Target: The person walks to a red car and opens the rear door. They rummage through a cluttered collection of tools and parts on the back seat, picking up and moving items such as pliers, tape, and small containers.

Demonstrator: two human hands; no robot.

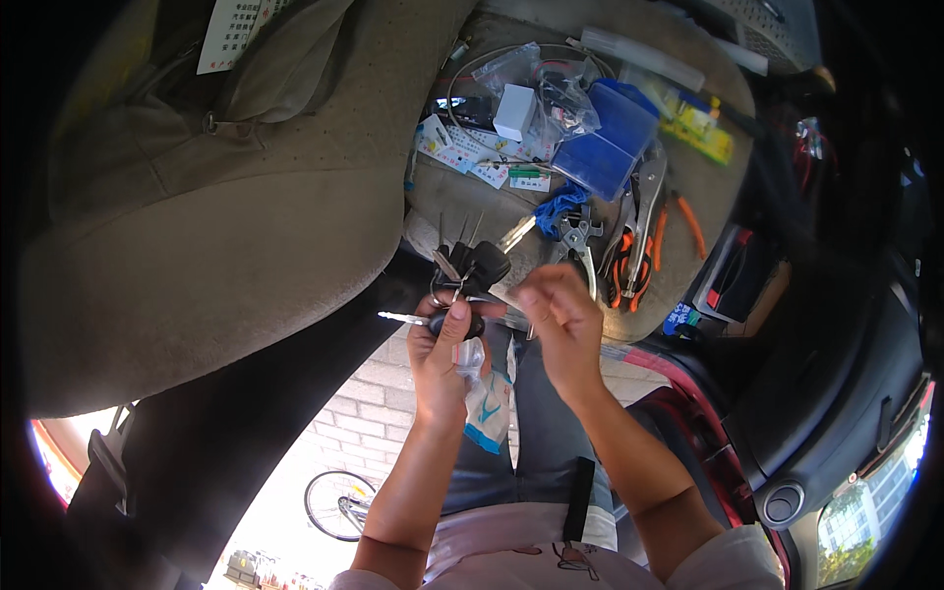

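Observation:
My left hand (440, 362) is closed around a bunch of keys (480, 265) with black heads, their metal blades pointing several ways. One key blade (401, 318) sticks out to the left, past my thumb. A small clear plastic bag (469, 358) and a white and blue packet (487, 411) show just beside that hand; whether it grips them I cannot tell. Just right of the keys, my right hand (565, 329) is raised with thumb and fingers pinched together. What lies between those fingertips, if anything, is too small to make out.
On the car seat (447, 211) ahead lie a blue plastic box (607, 138), a white box (514, 112), printed cards (462, 147), blue cord (560, 205) and orange-handled pliers (621, 265). Another seat (246, 236) stands left. The door (836, 393) is at right.

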